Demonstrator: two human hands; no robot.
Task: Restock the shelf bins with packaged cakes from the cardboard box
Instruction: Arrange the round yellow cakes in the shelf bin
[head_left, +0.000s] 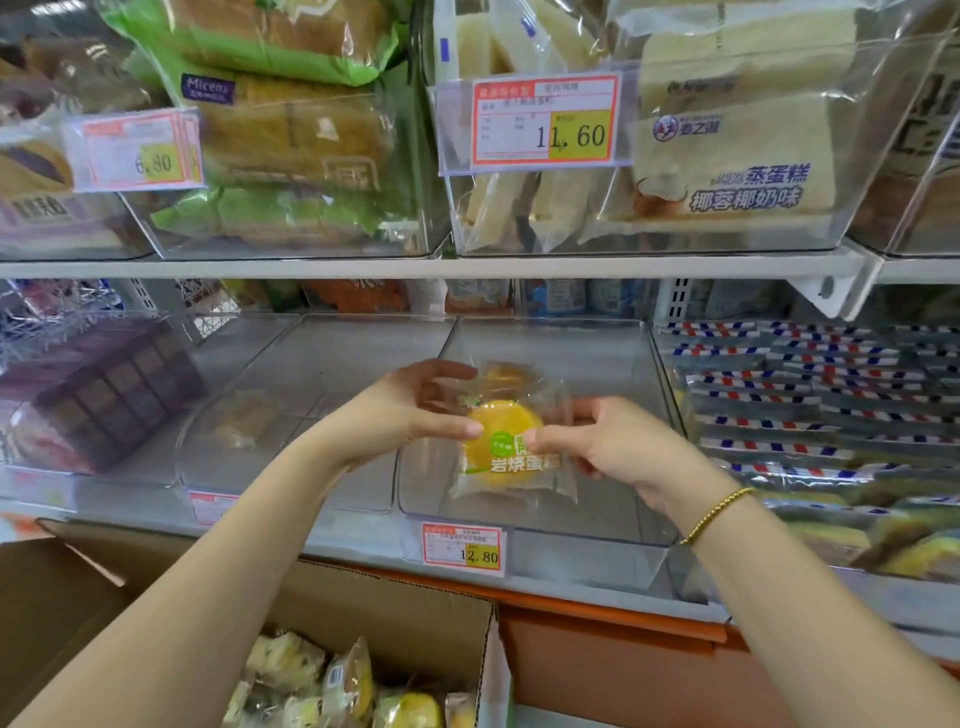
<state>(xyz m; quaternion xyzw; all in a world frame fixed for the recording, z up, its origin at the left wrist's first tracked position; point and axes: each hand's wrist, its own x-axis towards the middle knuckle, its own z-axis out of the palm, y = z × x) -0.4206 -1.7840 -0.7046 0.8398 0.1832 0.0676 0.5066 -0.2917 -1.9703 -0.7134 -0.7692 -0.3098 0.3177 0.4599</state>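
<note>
1. Yellow and round, the packaged cake (501, 441) in its clear wrapper with green and white lettering is held upright between your hands, its printed face towards you.
2. Your left hand (410, 410) pinches the wrapper's left side, thumb on the front and fingers curled behind the top.
3. Your right hand (618, 447) grips the wrapper's right edge with curled fingers; a gold bead bracelet (717, 512) circles that wrist.
4. You hold the cake over a clear plastic bin (597, 527) on the lower shelf, above a 12.80 price tag (464, 550) at the bin's front.
5. Below your left forearm the cardboard box (395, 603) stands open, with more wrapped cakes (332, 680) inside.
6. Right of the bin lie striped red, white and blue packs (779, 395).
7. On the upper shelf, pale steamed cake packs (727, 171) fill a bin tagged 11.60.
</note>
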